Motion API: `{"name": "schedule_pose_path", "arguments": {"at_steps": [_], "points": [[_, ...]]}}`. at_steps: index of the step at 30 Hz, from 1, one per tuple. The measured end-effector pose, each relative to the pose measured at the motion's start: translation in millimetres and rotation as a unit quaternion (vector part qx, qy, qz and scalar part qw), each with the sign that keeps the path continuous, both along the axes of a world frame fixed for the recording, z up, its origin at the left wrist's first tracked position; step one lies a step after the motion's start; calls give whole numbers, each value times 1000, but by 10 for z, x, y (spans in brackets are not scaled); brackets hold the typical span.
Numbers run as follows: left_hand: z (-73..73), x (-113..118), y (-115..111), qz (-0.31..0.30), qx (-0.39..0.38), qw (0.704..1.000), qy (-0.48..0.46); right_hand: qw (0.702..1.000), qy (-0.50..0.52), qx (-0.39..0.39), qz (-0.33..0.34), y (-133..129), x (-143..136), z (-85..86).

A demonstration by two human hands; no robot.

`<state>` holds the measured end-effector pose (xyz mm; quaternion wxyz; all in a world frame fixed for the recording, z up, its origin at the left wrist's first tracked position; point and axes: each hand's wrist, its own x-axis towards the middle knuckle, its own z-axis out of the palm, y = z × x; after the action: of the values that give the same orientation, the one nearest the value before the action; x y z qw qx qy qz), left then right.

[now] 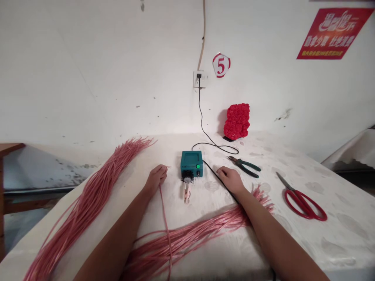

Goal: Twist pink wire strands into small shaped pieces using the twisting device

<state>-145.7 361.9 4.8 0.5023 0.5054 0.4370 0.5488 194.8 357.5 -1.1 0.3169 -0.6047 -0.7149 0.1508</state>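
My left hand (157,177) is closed around one pink cord (164,218), left of a small teal box. A short tip of the cord pokes out past the fingers, and its length hangs down toward the table's front. The teal box (191,159) has a lit green button, a black toothed wheel (187,177) and a copper-coloured clip-like part (186,193) at its front. To the right of the box, my right hand (231,179) lies on the table with curled fingers. A black cable (215,175) runs beside and under it. Whatever its fingers may hold is hidden.
Two bundles of pink cords lie on the table, one at left (96,191) and one in front (193,234), partly under my forearms. Green-handled pliers (246,166) and red-handled scissors (301,201) lie at right. A red textured object (237,121) stands against the wall.
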Motion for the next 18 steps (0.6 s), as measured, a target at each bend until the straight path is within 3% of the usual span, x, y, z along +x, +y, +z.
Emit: {"name": "schedule_pose_path", "arguments": {"at_steps": [7,10,12,14,18], "points": [[61,23,27,-41,-33,999,0,1000,7,-6,3,22,-7,-10],[239,55,29,-89,-43,995,2,1000,8,-8,2,40,-32,34],[491,105,7,-125,-35,991,10,1000,9,-4,5,40,-83,170],[844,185,-36,-164,-25,986,29,1000,10,13,15,20,-166,435],[1641,413,-133,-258,97,944,183,990,42,118,66,-91,-390,1273]]}}
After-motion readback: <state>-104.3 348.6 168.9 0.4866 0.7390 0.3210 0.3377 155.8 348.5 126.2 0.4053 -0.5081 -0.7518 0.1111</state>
